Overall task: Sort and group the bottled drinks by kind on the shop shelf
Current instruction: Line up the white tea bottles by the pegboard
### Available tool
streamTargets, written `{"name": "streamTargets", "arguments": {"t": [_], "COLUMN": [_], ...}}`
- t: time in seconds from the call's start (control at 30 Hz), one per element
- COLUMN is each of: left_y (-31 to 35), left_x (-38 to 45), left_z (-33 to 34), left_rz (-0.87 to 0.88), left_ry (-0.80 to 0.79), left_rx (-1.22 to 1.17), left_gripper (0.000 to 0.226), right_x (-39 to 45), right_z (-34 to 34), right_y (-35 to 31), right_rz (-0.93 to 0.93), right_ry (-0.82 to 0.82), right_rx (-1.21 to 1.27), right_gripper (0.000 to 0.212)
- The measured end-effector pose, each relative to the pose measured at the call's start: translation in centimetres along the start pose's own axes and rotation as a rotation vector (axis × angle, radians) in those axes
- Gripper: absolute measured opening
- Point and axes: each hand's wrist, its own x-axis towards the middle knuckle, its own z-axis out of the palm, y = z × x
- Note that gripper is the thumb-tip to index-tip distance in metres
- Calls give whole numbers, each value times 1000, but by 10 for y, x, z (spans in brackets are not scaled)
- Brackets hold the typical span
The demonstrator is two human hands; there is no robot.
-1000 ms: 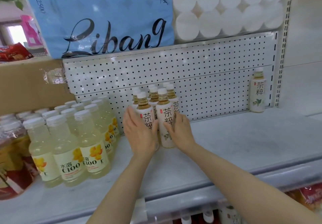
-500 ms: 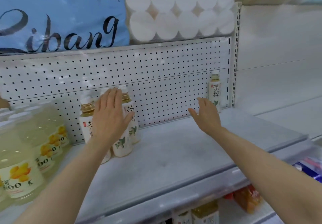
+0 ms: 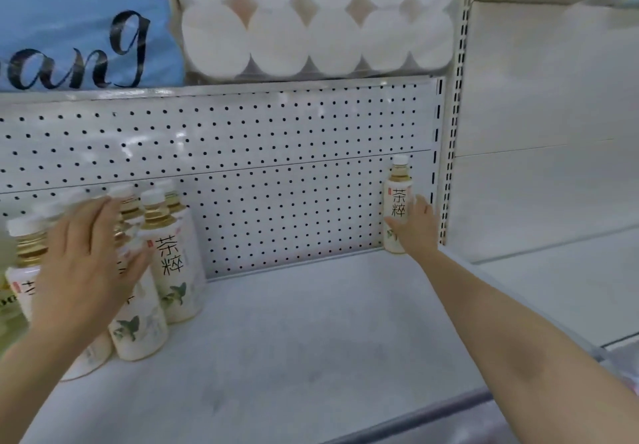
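A cluster of several white-labelled tea bottles with white caps stands at the left of the grey shelf, against the pegboard. My left hand lies flat on the front bottles with straight fingers, hiding some of them. One lone tea bottle of the same kind stands upright in the back right corner. My right hand wraps round its lower half, with the thumb across the front.
The white pegboard backs the shelf and a slotted upright post bounds it on the right. Overhead sit toilet paper rolls and a blue pack. A yellow-labelled drink shows at the far left edge.
My right hand left the bottle cluster, moved right across the shelf and took hold of the lone bottle. My left hand stayed on the cluster. The view swung right.
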Motion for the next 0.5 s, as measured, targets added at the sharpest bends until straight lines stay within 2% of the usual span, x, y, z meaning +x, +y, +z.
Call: {"name": "streamTargets", "arguments": {"t": [0.23, 0.5], "left_y": [22, 32], "left_x": [-5, -5], "left_z": [-20, -27], "left_rz": [-73, -140], "left_ry": [-63, -114], "left_rx": [68, 61], "left_gripper": [83, 83], "right_x": [21, 5], "right_z": [17, 17], "right_y": [6, -6], "right_rz": [82, 89], "right_ry": [-2, 32], "right_rx": [218, 230], "right_gripper": [70, 58]}}
